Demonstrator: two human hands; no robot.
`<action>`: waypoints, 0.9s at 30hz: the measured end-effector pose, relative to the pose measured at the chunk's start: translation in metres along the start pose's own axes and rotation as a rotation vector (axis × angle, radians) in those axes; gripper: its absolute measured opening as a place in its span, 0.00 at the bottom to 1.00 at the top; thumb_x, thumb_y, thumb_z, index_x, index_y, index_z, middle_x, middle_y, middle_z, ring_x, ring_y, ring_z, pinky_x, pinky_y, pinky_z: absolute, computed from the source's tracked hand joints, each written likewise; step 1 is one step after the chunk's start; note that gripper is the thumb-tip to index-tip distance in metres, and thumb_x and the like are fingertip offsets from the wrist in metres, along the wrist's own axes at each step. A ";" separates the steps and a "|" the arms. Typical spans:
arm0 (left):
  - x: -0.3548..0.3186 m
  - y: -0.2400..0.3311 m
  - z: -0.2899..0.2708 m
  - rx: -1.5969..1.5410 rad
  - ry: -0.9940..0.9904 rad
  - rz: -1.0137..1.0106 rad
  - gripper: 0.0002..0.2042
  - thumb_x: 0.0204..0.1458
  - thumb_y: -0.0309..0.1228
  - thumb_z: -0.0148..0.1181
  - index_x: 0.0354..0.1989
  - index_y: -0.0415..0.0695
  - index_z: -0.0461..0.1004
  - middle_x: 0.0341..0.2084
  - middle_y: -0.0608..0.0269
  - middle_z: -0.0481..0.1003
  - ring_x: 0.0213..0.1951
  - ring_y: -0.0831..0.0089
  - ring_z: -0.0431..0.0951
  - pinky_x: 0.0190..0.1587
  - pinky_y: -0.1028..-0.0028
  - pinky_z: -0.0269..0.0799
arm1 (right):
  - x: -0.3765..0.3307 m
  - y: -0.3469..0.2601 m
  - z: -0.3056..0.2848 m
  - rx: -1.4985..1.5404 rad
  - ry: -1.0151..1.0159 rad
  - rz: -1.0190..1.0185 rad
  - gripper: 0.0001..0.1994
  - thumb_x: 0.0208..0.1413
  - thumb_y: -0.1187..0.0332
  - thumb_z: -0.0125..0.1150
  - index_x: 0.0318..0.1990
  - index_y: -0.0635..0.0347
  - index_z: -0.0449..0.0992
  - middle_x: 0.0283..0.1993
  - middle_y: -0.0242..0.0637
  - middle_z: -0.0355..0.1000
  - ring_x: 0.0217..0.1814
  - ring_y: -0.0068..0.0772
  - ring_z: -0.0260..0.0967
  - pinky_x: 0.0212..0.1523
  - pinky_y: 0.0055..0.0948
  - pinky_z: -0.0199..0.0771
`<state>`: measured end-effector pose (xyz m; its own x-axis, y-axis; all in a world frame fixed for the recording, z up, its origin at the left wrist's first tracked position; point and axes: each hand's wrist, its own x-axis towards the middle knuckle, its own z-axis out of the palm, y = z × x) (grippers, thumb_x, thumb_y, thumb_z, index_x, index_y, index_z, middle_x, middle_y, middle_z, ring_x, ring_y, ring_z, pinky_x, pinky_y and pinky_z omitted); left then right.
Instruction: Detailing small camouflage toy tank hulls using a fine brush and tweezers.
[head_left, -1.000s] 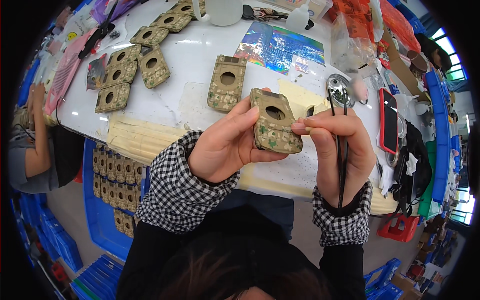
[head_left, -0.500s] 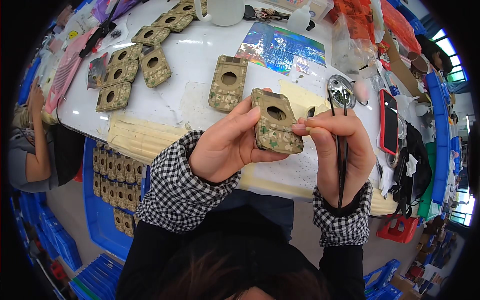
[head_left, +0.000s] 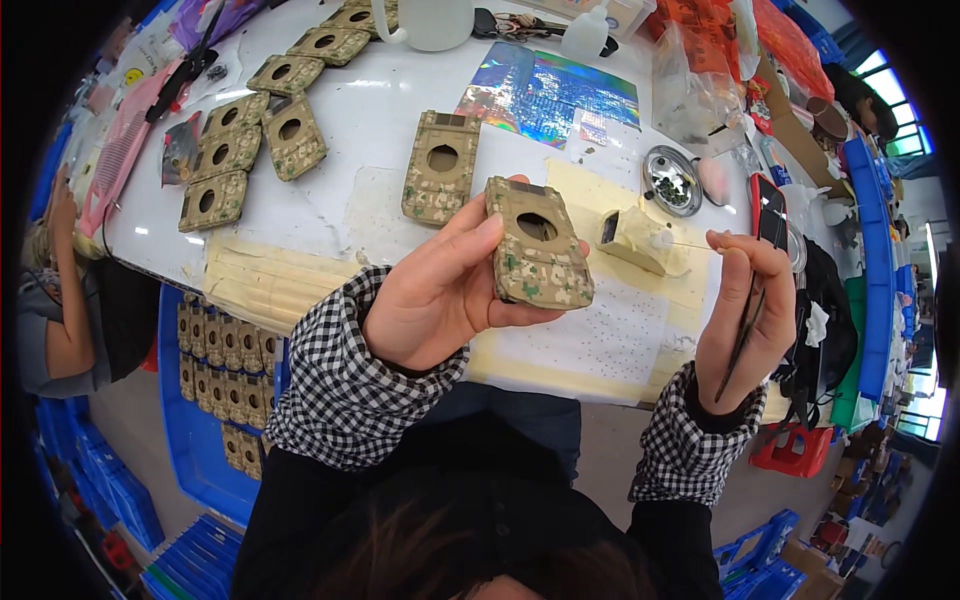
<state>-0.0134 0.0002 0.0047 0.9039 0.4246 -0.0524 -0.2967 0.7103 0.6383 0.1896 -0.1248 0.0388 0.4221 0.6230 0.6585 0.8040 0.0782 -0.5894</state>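
Observation:
My left hand (head_left: 430, 290) is wrapped round a camouflage plastic case (head_left: 543, 272) with a round hole, tilted above the table. Off to the right, my right hand (head_left: 745, 310) is closed, with dark tweezers (head_left: 742, 350) lying across its palm. Between its thumb and fingertip it pinches a thin light stick (head_left: 692, 245), whose far end reaches a small block wrapped in cream tape (head_left: 640, 243). A second camouflage case (head_left: 441, 190) lies on the table just beyond my left hand.
More camouflage cases (head_left: 222, 150) lie at the far left. A blue crate (head_left: 205, 465) beside the table holds several rows. A round metal dish (head_left: 672, 182) with dark bits, a red-edged phone (head_left: 768, 212), a white jug (head_left: 430, 25) and a shiny sheet (head_left: 560, 90) lie beyond my hands.
My right hand has moved right, away from the case, to beside the taped block, and its tweezers have tipped over. My left hand still holds the case. The whole view has shifted slightly.

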 end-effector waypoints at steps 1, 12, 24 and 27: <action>-0.001 0.000 0.000 -0.006 -0.007 0.011 0.26 0.65 0.43 0.28 0.68 0.44 0.43 0.61 0.31 0.55 0.58 0.47 0.66 0.55 0.64 0.73 | 0.000 0.006 -0.001 -0.098 0.003 -0.044 0.01 0.56 0.78 0.57 0.34 0.67 0.72 0.31 0.38 0.73 0.32 0.29 0.70 0.38 0.24 0.68; 0.002 -0.004 -0.009 -0.114 -0.057 0.025 0.23 0.66 0.39 0.30 0.67 0.47 0.43 0.60 0.37 0.58 0.58 0.50 0.67 0.56 0.64 0.72 | -0.002 0.017 -0.007 -0.290 -0.176 -0.054 0.17 0.62 0.59 0.50 0.47 0.66 0.72 0.40 0.45 0.74 0.44 0.36 0.72 0.46 0.29 0.68; 0.001 -0.007 -0.009 -0.220 -0.083 0.063 0.26 0.65 0.43 0.29 0.67 0.39 0.46 0.61 0.33 0.56 0.59 0.44 0.65 0.55 0.62 0.72 | -0.063 0.027 -0.046 0.320 -0.388 0.276 0.07 0.53 0.76 0.60 0.39 0.68 0.77 0.39 0.41 0.75 0.43 0.34 0.71 0.48 0.28 0.67; 0.002 -0.008 -0.009 -0.234 -0.079 0.063 0.27 0.65 0.43 0.28 0.66 0.38 0.47 0.61 0.32 0.55 0.59 0.44 0.65 0.56 0.62 0.72 | -0.068 0.027 -0.036 0.319 -0.362 0.306 0.07 0.55 0.73 0.59 0.37 0.68 0.78 0.35 0.39 0.75 0.41 0.34 0.68 0.45 0.28 0.66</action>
<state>-0.0121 0.0005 -0.0068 0.8998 0.4336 0.0482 -0.4084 0.7983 0.4426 0.1976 -0.1928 -0.0051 0.4001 0.8767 0.2669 0.4776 0.0490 -0.8772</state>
